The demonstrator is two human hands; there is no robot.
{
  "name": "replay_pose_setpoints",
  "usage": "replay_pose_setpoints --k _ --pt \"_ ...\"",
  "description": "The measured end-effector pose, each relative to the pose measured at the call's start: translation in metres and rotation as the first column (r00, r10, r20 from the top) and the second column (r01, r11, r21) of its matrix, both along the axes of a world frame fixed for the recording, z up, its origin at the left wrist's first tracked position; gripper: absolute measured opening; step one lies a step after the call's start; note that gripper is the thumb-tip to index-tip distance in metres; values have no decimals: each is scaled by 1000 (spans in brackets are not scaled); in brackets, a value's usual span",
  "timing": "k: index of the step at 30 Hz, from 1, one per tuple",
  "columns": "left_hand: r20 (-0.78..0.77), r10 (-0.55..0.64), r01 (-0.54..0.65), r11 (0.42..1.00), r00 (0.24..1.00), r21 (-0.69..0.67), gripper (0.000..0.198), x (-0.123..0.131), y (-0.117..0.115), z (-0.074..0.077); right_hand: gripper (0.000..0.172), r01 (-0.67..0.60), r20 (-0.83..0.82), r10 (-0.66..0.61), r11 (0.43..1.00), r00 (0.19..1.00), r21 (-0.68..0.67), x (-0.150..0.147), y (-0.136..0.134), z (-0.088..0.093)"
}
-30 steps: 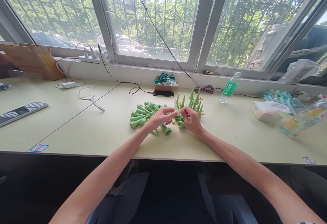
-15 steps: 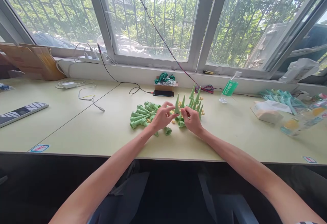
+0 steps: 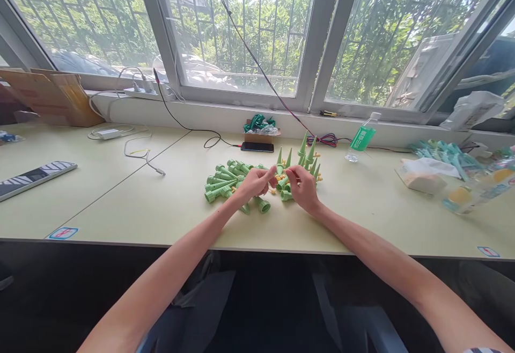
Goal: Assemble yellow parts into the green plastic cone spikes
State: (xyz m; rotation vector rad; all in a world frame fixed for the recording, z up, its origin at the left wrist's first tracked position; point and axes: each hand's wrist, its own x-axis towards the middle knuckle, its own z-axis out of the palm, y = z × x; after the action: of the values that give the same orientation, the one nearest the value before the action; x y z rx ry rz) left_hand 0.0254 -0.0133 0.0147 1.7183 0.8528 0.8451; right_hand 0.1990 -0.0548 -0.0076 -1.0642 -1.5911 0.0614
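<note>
My left hand [image 3: 257,183] is just left of an upright green spike [image 3: 279,159], its thumb stretched out and fingers loosely bent, with nothing visible in them. My right hand [image 3: 303,185] is closed in a pinch at the near side of the upright spikes; anything between its fingertips is hidden. Several pointed green spikes [image 3: 310,153] stand behind and beside it, with small yellow pieces [image 3: 272,192] among them. Left of my left hand lies a pile of ribbed green tubes [image 3: 219,184]. One green tube [image 3: 263,206] points its open end toward me.
Behind the hands are a black phone [image 3: 257,147] and a small box of green material [image 3: 260,126]. A water bottle [image 3: 362,138] stands back right, near a tissue pack [image 3: 422,175]. A white cable [image 3: 145,154] and a dark-patterned flat object [image 3: 36,178] lie left.
My left hand has let go of the green spike, which now stands upright, and has dropped slightly lower. My right hand stays pinched in nearly the same place.
</note>
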Motion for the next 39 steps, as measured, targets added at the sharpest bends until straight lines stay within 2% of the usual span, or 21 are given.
replay_pose_setpoints --k 6,12,21,32,39 --pt "52 -153 155 987 987 -35 57 -4 -2 2 28 -35 51 33 999 998 34 -1 -2 2" --pt "114 -214 219 975 970 -30 48 -4 -1 1 27 -42 33 41 999 999 12 0 -1 -1" --pt "34 -165 162 983 986 89 38 -5 -6 4 32 -50 78 50 999 996 -12 1 -2 -3" --pt "48 -85 70 964 995 255 33 -2 -7 3 42 -51 59 54 997 997 -50 -3 -4 -1" --pt "37 -117 107 970 992 220 37 -2 -5 3 42 -62 -14 61 994 998 -86 -5 -5 -1"
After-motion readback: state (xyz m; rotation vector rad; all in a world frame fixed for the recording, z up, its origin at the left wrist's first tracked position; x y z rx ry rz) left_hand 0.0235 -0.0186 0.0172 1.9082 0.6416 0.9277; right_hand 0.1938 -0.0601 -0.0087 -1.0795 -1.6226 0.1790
